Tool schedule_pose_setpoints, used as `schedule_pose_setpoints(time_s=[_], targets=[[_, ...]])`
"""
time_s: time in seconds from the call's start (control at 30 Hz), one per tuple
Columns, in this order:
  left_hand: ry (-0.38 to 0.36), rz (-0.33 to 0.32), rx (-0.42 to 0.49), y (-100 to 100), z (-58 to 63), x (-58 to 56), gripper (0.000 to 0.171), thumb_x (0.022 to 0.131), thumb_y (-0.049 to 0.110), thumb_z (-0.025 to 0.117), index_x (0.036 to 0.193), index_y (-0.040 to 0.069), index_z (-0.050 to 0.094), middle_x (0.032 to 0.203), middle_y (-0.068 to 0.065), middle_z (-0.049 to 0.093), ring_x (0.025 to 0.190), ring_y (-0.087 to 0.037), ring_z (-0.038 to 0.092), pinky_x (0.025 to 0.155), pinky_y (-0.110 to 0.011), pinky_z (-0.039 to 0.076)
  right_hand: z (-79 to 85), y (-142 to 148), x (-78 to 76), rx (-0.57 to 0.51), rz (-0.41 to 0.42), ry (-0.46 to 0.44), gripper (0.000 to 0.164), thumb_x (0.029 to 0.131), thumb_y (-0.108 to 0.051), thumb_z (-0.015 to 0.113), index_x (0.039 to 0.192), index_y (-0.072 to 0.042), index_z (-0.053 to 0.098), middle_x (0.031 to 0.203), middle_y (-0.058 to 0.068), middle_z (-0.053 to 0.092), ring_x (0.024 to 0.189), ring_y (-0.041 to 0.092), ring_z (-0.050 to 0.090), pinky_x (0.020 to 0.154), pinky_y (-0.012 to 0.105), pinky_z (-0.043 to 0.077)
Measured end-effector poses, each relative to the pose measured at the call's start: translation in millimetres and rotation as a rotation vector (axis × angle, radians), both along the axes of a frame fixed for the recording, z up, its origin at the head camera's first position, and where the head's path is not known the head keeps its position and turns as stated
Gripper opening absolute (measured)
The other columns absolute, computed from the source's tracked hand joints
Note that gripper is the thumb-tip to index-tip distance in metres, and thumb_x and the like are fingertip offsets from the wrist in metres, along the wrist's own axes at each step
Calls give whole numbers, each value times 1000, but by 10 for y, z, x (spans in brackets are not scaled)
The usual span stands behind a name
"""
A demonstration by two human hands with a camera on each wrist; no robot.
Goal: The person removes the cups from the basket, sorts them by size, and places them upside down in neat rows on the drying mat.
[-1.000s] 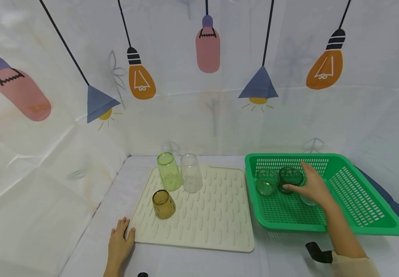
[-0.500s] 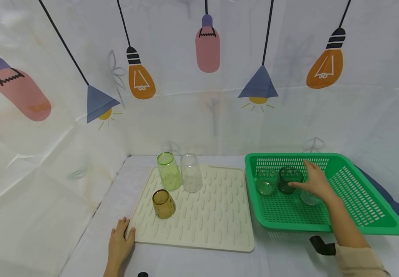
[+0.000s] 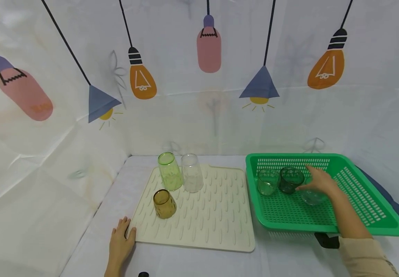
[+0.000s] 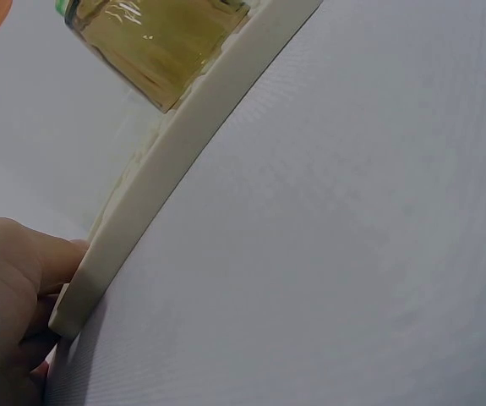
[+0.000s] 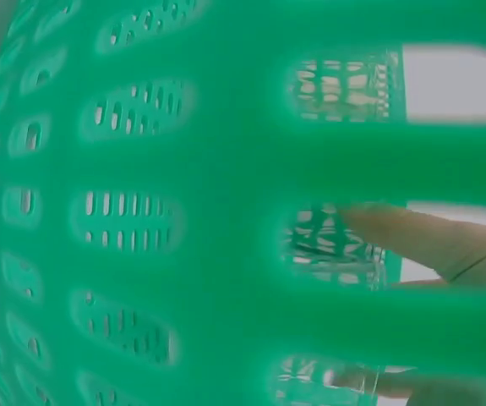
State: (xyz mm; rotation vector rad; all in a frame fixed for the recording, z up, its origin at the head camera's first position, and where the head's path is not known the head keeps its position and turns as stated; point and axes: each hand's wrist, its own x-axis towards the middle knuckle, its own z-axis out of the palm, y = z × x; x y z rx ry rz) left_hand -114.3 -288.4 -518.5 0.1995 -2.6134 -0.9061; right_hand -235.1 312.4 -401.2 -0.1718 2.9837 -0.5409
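My left hand (image 3: 120, 244) lies at the near left corner of a cream drying mat (image 3: 213, 215), fingers extended along its side and thumb at its front edge. On the mat stand a green glass (image 3: 170, 173), a clear glass (image 3: 192, 175) and a short amber glass (image 3: 165, 206), seen close up in the left wrist view. My right hand (image 3: 320, 181) reaches into a green basket (image 3: 289, 227), thumb and fingers spread over a clear glass (image 3: 311, 198). Through the basket's slots, the right wrist view shows a finger (image 5: 428, 241) at patterned glass.
Left of my right hand, a dark glass (image 3: 291, 181) and a pale green-tinted glass (image 3: 266, 182) sit in the basket. A black piece (image 3: 326, 241) sticks out by my right sleeve. A white sheet printed with lamps hangs behind the table.
My right hand has shifted right and slightly nearer, from beside the dark glass to over the clear glass in the basket. The left hand stays at the mat's corner.
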Motion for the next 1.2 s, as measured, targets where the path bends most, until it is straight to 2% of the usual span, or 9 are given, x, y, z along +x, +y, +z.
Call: schedule_pose_setpoints(time_s=[0.17, 0.3, 0.4, 0.6, 0.8, 1.07, 1.2], targets=[[7, -2, 7, 2, 15, -2, 42, 84, 2, 58, 118, -22, 50, 129, -38, 44, 124, -54, 35, 103, -65, 22, 9, 50, 37, -13, 9, -117, 102, 72, -33, 80, 131, 27, 21, 127, 51, 27, 112, 66, 32, 86, 68, 39], [-6, -4, 2, 5, 4, -11, 43, 85, 3, 58, 119, -22, 49, 129, -38, 43, 124, -54, 35, 104, -65, 22, -11, 82, 127, -35, 50, -154, 107, 71, -36, 81, 131, 27, 17, 127, 52, 26, 112, 66, 31, 84, 68, 40], [-19, -2, -3, 10, -3, -20, 43, 86, 3, 58, 119, -22, 49, 129, -38, 43, 125, -54, 35, 104, -65, 21, -50, 113, 213, -60, 62, -130, 106, 69, -32, 82, 129, 27, 19, 124, 52, 29, 110, 66, 32, 83, 68, 41], [-33, 10, -4, 14, 6, -22, 43, 86, 3, 58, 119, -22, 49, 130, -38, 43, 125, -54, 35, 105, -65, 21, -162, 147, 366, -96, 49, -38, 92, 69, -20, 82, 125, 27, 26, 115, 49, 38, 103, 63, 40, 78, 64, 45], [-40, 13, -9, 7, 24, -7, 43, 86, 3, 58, 120, -22, 49, 130, -38, 43, 125, -54, 35, 105, -64, 21, -230, 102, 510, -173, 49, 55, 88, 69, -19, 82, 126, 24, 31, 110, 45, 47, 98, 58, 49, 70, 58, 50], [-3, 8, 16, 2, 24, -1, 42, 85, 2, 58, 118, -22, 50, 129, -38, 44, 125, -54, 35, 104, -65, 22, -179, -55, 706, -321, -16, 80, 91, 78, -28, 77, 136, 18, 24, 122, 43, 44, 109, 56, 45, 76, 62, 48], [-4, 12, 35, 4, 28, 3, 42, 86, 2, 58, 118, -22, 50, 129, -38, 44, 125, -53, 35, 105, -64, 22, -121, -161, 770, -412, -37, 105, 91, 80, -25, 75, 141, 14, 20, 128, 43, 39, 112, 59, 43, 80, 65, 45]])
